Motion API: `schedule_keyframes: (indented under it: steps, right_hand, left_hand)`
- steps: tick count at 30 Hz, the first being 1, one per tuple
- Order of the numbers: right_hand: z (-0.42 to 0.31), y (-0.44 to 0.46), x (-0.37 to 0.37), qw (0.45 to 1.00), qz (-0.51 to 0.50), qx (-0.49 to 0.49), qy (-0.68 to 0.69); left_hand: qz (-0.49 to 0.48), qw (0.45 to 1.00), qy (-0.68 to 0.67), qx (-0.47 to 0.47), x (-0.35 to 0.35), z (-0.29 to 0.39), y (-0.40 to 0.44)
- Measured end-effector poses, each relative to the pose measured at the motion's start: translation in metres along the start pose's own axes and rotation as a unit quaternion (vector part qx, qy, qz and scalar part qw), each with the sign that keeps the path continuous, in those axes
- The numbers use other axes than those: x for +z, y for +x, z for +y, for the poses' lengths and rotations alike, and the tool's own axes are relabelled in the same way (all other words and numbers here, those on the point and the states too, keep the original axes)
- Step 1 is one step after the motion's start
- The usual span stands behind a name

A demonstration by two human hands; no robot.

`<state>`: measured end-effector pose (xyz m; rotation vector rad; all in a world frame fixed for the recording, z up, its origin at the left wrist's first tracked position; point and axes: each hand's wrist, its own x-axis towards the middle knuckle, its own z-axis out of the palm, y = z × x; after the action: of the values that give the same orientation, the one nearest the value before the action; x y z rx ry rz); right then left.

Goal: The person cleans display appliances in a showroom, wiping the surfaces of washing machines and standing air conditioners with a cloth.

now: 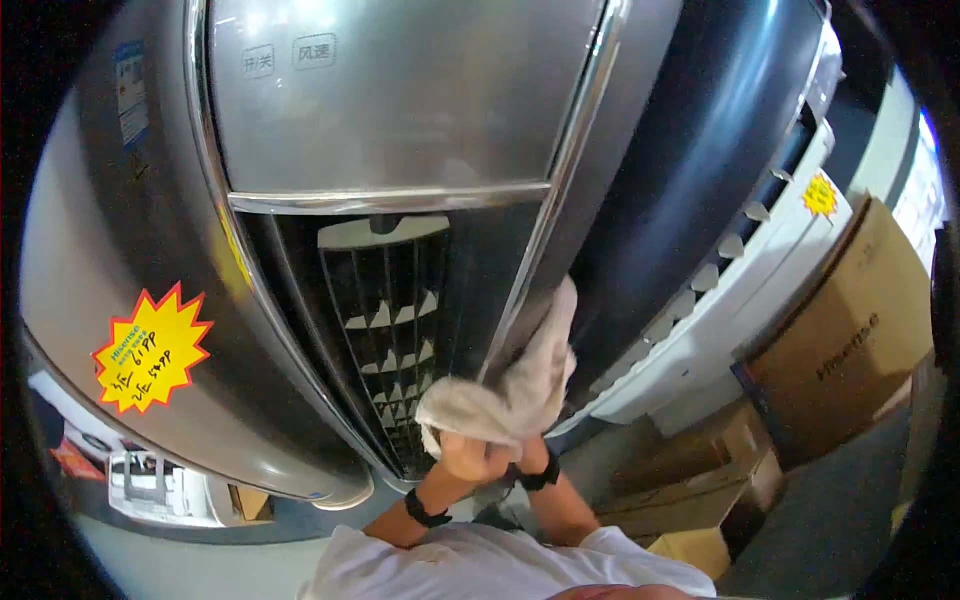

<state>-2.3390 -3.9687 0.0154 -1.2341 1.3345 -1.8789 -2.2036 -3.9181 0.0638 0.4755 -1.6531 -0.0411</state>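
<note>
A beige cloth [505, 405] hangs bunched in front of a tall, dark grey floor-standing air conditioner [390, 120]. My left hand [468, 458] is closed on the lower left part of the cloth. Just beside it, my right hand [533, 455] is at the cloth's lower right; the cloth covers most of its fingers, and it appears to grip the fabric. One end of the cloth rises along the unit's right edge. Behind the cloth, the unit's tall vent [395, 320] shows dark slats and pale fins. Each wrist wears a black band.
A curved unit with a yellow price tag [155, 350] stands close on the left. To the right are another dark unit [700, 140], a white unit [800, 225] and a large cardboard box [850, 330]. More cartons [700, 490] lie low on the right.
</note>
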Motion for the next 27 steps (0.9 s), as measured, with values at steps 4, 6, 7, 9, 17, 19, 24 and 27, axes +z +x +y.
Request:
schedule_keyframes:
  steps: [4, 6, 7, 9, 17, 19, 24, 27]
  right_hand:
    - [0.016, -0.025, -0.013, 0.999, -0.025, 0.026, -0.002]
    - [0.011, 0.006, -0.006, 0.999, -0.037, 0.009, 0.008]
    - [0.006, 0.03, -0.001, 0.999, -0.045, -0.001, 0.016]
    - [-0.007, 0.073, 0.007, 0.998, -0.059, -0.017, 0.031]
    - [0.027, 0.011, -0.03, 0.995, -0.096, 0.006, -0.002]
    - [0.043, -0.036, -0.041, 0.994, -0.102, 0.026, -0.026]
    - [0.024, -0.078, -0.048, 0.992, -0.082, -0.043, -0.084]
    - [-0.031, -0.053, -0.024, 0.971, -0.046, -0.204, -0.119]
  left_hand:
    - [-0.052, 0.993, 0.059, -0.083, 0.001, 0.005, -0.014]
    - [-0.006, 0.995, 0.088, -0.044, 0.002, 0.009, -0.003]
    - [0.007, 0.996, 0.082, -0.042, 0.002, 0.011, 0.001]
    - [0.0, 0.991, 0.128, -0.032, 0.0, 0.023, 0.026]
    - [0.052, 0.99, 0.103, -0.081, 0.009, 0.034, 0.026]
    - [0.042, 0.991, 0.093, -0.092, 0.017, 0.024, -0.014]
    - [0.045, 0.992, 0.077, -0.091, -0.011, 0.034, -0.01]
    - [0.073, 0.992, 0.059, -0.088, -0.05, 0.042, 0.02]
